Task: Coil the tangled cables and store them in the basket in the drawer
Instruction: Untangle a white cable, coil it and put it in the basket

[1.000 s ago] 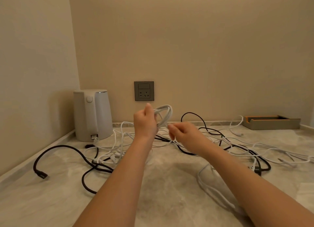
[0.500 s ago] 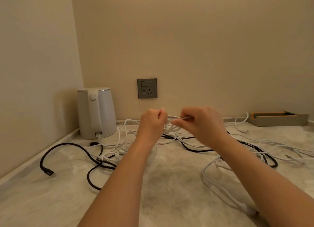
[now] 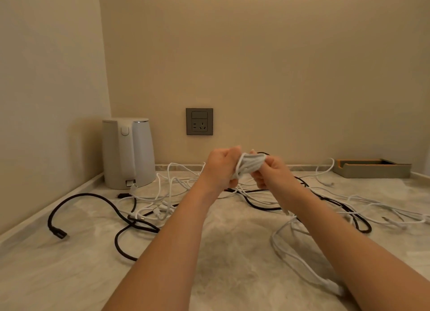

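A small bundle of coiled white cable [image 3: 250, 165] is held above the marble counter [image 3: 221, 252], between both hands. My left hand [image 3: 222, 167] grips its left side, and my right hand [image 3: 271, 172] pinches its right side. Its loose tail drops to the counter and runs toward the lower right, ending in a white plug [image 3: 332, 287]. Under the hands lies a tangle of white cables [image 3: 167, 194] and black cables [image 3: 104, 201]. One black cable ends in a plug [image 3: 58, 234] at the left. No basket or drawer is in view.
A white electric kettle [image 3: 128, 152] stands in the back left corner. A grey wall socket [image 3: 199, 121] sits on the back wall. A low grey tray with an orange rim [image 3: 372, 168] rests at the back right. More white cables [image 3: 384, 213] spread to the right.
My hands have closed in on each other, and the white loops are now squeezed into a tight bundle between them. The view has shifted slightly.
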Motion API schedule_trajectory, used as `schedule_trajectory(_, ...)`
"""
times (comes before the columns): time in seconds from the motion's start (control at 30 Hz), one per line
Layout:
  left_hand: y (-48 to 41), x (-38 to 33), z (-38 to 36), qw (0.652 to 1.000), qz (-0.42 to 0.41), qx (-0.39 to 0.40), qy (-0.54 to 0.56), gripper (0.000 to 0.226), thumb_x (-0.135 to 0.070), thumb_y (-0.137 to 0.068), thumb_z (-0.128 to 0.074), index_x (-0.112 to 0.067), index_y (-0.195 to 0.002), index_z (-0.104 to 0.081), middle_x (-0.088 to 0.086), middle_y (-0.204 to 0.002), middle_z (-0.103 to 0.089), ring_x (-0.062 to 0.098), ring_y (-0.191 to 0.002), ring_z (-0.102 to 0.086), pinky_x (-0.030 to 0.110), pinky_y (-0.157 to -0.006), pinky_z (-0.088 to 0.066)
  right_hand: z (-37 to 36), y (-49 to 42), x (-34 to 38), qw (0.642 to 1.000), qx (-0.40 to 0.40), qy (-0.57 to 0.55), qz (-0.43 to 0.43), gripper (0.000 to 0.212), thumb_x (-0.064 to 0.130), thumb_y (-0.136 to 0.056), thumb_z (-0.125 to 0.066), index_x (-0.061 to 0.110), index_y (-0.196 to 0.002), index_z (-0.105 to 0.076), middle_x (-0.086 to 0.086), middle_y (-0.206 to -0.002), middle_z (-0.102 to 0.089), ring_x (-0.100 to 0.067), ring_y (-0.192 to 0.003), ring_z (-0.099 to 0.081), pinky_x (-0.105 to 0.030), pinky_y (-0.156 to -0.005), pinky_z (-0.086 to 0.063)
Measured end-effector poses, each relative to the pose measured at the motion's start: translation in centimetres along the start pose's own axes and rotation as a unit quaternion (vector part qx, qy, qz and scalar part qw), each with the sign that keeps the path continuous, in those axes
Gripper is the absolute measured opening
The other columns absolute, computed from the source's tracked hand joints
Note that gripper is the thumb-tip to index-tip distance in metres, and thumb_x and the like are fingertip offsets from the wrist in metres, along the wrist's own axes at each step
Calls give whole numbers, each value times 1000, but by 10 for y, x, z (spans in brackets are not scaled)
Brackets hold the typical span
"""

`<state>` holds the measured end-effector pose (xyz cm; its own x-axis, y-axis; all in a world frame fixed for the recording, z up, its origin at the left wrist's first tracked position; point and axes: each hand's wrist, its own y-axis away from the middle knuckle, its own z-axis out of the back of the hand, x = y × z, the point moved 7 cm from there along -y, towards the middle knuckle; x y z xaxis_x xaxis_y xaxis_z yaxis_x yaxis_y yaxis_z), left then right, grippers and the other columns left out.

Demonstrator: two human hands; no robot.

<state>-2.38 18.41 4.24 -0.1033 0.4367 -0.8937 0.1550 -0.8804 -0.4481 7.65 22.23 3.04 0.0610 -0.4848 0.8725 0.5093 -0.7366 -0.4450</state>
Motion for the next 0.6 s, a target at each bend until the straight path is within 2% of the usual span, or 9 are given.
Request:
schedule_trajectory(0.07, -1, 0, 9, 998, 15, -42, 47, 42, -17, -100, -39, -5, -60, -46, 2, -45, -36, 6, -29, -27, 11, -33, -23, -9, 3, 0, 998, -8, 67, 6, 45, 23, -102, -37, 13, -60, -48, 13, -44, -35, -4, -40, -25, -19, -46, -22)
schedule_trajectory(0.17, 0, 2, 27, 989, 33, -131, 59, 38, -14, -97, -37, -7, -61, -47, -2, -41, -38, 8, -30, -29, 12, -35, -23, -28, 7, 9, 984, 20, 173, 30, 47, 23, -103, -34, 14, -60, -49, 12, -38, -39, -2, -35, -31, -13, -43, -25)
schedule_trajectory(0.23, 1, 3, 46, 978, 33, -207, 14, 36, -14, -95, -37, -8, -62, -48, 3, -48, -40, 13, -37, -32, 18, -39, -24, -43, 11, 17, 957, 56, 279, 59, 41, 24, -102, -35, 17, -65, -52, 12, -45, -45, -3, -42, -39, -19, -48, -30)
schedule_trajectory(0.3, 2, 0, 63, 959, 4, -268, -90, 40, -15, -95, -37, -8, -57, -45, 8, -53, -40, 19, -47, -33, 26, -47, -25, -55, 15, 20, 908, 88, 399, 96, 31, 24, -101, -37, 16, -77, -55, 9, -62, -51, -9, -60, -49, -29, -59, -38)
schedule_trajectory(0.4, 8, -5, 63, 921, -49, -290, -255, 53, -17, -100, -35, -12, -47, -36, 2, -47, -37, 16, -46, -33, 30, -47, -23, -61, 22, 24, 846, 96, 507, 136, 27, 30, -101, -34, 16, -82, -47, 0, -76, -55, -24, -73, -52, -37, -66, -43)
schedule_trajectory(0.5, 11, -4, 60, 882, -56, -287, -369, 53, -25, -102, -31, -11, -51, -40, 3, -52, -42, 23, -53, -41, 33, -48, -22, -59, 27, 33, 785, 74, 593, 165, 27, 34, -101, -32, 20, -84, -48, -2, -85, -60, -27, -80, -55, -33, -61, -35)
schedule_trajectory(0.6, 7, -8, 51, 850, -67, -250, -458, 48, -26, -102, -29, -8, -62, -48, 7, -62, -48, 28, -63, -46, 33, -56, -26, -49, 28, 53, 769, 7, 603, 213, 32, 38, -100, -36, 20, -88, -60, 4, -87, -62, -25, -80, -57, -31, -59, -32)
